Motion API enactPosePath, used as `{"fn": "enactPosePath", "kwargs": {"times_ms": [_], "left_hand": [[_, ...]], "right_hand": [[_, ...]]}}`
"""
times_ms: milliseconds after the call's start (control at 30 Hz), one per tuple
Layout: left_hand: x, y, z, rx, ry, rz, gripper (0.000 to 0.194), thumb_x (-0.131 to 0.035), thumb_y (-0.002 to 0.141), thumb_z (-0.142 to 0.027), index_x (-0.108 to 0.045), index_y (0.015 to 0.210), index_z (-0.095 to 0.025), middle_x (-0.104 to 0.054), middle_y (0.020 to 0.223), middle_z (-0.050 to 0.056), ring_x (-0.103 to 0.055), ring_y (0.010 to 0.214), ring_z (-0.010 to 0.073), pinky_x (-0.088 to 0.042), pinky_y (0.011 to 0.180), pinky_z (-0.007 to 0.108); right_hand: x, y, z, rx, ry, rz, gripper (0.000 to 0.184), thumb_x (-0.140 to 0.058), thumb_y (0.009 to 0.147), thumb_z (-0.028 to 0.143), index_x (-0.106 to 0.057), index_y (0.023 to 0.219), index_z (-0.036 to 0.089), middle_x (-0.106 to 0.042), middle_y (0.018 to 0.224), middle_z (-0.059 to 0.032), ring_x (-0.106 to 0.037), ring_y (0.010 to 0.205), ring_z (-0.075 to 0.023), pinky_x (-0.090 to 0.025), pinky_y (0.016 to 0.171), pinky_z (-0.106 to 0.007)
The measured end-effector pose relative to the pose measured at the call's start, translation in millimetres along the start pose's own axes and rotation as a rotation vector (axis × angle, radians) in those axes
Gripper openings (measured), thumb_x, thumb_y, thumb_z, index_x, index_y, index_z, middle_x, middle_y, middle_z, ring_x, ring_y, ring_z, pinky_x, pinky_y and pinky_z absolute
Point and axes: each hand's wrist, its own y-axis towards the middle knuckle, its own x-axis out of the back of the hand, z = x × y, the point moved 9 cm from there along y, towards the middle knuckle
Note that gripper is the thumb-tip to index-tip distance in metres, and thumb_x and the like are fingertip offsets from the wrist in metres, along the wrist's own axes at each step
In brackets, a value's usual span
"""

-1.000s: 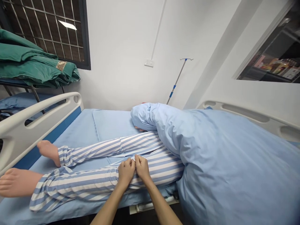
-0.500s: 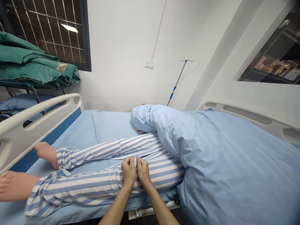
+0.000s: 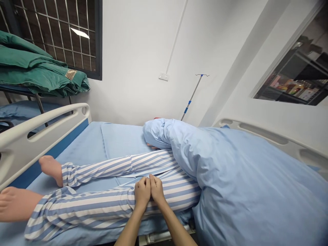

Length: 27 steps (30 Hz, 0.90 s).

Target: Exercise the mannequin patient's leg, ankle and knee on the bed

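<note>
Clenched left hand and right hand sit over the striped trousers' near leg; whether they grip cloth, I cannot tell. Rightward, the quilt hides the trousers' top and the far IV pole's base.

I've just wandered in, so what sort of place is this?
Probably a hospital ward, or a care practice room: a bed with a pale end board, a drip stand by the wall, and a figure in striped trousers lying there.
</note>
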Motion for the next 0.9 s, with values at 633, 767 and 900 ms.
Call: {"fn": "enactPosePath", "kwargs": {"times_ms": [633, 767, 900], "left_hand": [[-5.2, -1, -9, -0.022, 0.316, 0.054, 0.028, -0.040, 0.081, -0.028, -0.052, 0.058, -0.019, -0.060, 0.060, 0.003, -0.048, 0.061, 0.0130, -0.022, 0.057, 0.026], [-11.2, 1, -31, -0.018, 0.064, 0.043, 0.032, -0.039, 0.079, -0.030, -0.040, 0.050, -0.018, -0.046, 0.048, -0.002, -0.039, 0.052, 0.0101, -0.023, 0.055, 0.024], [-20.9, 1, -45, 0.051, -0.304, -0.009, 0.034, -0.040, 0.077, -0.034, -0.029, 0.048, -0.020, -0.033, 0.046, -0.005, -0.032, 0.048, 0.0086, -0.025, 0.049, 0.022]], "right_hand": [[23, -4, 2, 0.097, -0.150, -0.026, 0.042, -0.036, 0.088, 0.038, -0.039, 0.052, 0.017, -0.039, 0.048, 0.0031, -0.036, 0.048, -0.0092, -0.024, 0.049, -0.022], [33, -2, -3, 0.057, 0.025, -0.078, 0.042, -0.036, 0.087, 0.041, -0.043, 0.055, 0.016, -0.042, 0.050, 0.0019, -0.037, 0.051, -0.0101, -0.029, 0.049, -0.022], [37, 0, -5, 0.049, 0.167, -0.062, 0.042, -0.035, 0.085, 0.046, -0.048, 0.059, 0.015, -0.049, 0.055, -0.0013, -0.042, 0.055, -0.0124, -0.035, 0.052, -0.023]]}}
